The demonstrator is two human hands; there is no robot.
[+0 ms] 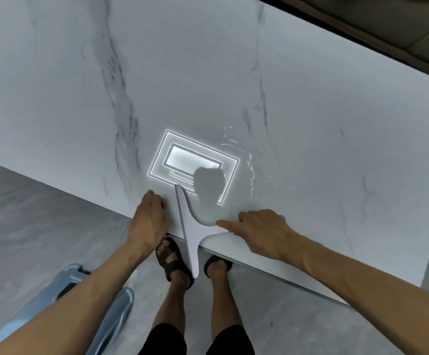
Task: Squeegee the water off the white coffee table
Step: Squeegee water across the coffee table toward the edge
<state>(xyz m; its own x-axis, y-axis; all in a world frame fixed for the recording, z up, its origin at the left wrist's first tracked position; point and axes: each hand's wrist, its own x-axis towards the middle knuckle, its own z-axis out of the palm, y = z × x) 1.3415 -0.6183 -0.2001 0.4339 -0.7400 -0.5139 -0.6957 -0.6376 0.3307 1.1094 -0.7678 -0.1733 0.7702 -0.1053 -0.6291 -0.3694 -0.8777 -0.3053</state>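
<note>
Stretching before the person is the white grey-veined coffee table [54, 73], its glossy top mirroring a ceiling light. A pale blue plastic object [106, 311] sits on the floor at the left. The white T-shaped squeegee [188, 234] lies across the table's near edge, its blade overhanging. The right hand [262, 229] grasps its handle, forefinger straight along it. The left hand [148, 221] rests on the edge, fingers relaxed, holding nothing. Beads of water [249, 170] glint beyond the right hand.

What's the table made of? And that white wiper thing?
The table looks like polished marble or a marble-look slab: white with grey veins, shiny enough to show a light reflection. The squeegee looks like smooth white plastic; its thin grey edge is probably rubber.
</note>
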